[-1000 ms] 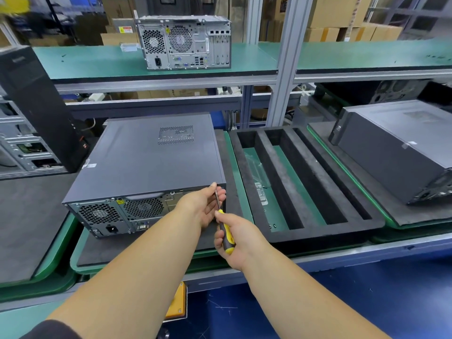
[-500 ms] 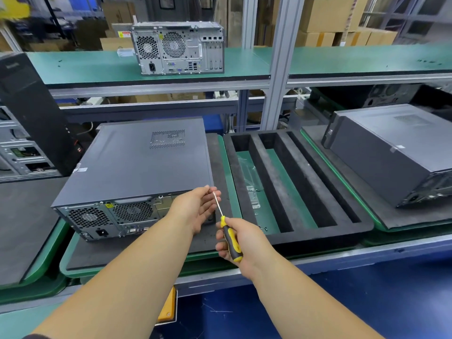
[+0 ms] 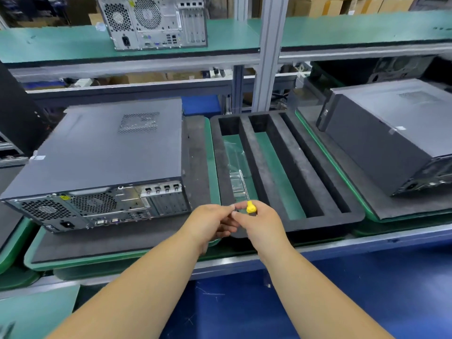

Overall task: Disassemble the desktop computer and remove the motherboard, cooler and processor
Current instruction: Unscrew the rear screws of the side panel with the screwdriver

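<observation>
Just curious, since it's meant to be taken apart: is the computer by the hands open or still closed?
Closed: the computer's grey cover lies flat over the whole top, no insides showing.

No text could be read; a yellow sticker [image 3: 64, 197] on the desktop computer's [image 3: 102, 152] rear panel was too blurred to make out.

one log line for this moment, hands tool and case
right hand: grips screwdriver | left hand: fingertips meet the right hand's, contents unclear | desktop computer: cover on, untouched
</observation>
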Demonstrator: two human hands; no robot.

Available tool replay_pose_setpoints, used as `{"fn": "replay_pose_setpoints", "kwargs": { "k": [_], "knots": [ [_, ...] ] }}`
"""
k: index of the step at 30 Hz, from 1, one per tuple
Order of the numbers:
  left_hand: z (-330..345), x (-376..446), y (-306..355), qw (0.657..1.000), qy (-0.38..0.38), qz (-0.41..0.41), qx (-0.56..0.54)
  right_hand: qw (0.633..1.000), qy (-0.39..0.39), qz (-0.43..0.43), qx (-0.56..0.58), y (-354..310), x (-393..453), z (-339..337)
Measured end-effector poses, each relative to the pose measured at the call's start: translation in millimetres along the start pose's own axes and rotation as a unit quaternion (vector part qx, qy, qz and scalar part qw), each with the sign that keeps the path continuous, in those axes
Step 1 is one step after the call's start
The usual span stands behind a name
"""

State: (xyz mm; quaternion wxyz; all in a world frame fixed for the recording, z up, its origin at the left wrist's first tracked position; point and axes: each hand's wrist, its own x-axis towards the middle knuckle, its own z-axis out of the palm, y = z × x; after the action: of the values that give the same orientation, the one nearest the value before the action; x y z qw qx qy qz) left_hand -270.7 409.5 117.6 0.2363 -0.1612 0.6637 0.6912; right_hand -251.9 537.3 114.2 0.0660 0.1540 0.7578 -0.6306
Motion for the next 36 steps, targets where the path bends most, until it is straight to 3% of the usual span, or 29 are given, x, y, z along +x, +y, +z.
{"fn": "replay_pose_setpoints", "kwargs": {
  "k": [6, 13, 15, 17, 19, 28, 36],
  "knots": [
    [18, 22, -11, 1.000, -0.001, -0.016, 0.016, 0.999, 0.020, -0.014, -0.035, 26, 26, -20],
    [18, 35, 4, 0.997, 0.074, 0.014, 0.018, 0.955, 0.139, -0.209, -0.161, 14, 61, -39],
    [15, 35, 4, 0.996, 0.086, 0.015, 0.011, 0.950, 0.111, -0.173, -0.233, 19, 74, -41],
    [14, 34, 2, 0.995, 0.096, 0.010, 0.010, 0.950, 0.041, -0.083, -0.298, 31, 84, -40],
    [14, 33, 0, 0.995, 0.099, 0.006, 0.009, 0.958, 0.014, -0.035, -0.285, 42, 86, -39],
    [10, 18, 6, 0.994, 0.110, 0.013, 0.002, 0.984, -0.003, -0.037, -0.174, 33, 71, -28],
    [-35, -7, 10, 0.989, 0.148, 0.021, -0.023, 0.989, -0.050, -0.062, -0.125, 3, 43, 20]
  ]
}}
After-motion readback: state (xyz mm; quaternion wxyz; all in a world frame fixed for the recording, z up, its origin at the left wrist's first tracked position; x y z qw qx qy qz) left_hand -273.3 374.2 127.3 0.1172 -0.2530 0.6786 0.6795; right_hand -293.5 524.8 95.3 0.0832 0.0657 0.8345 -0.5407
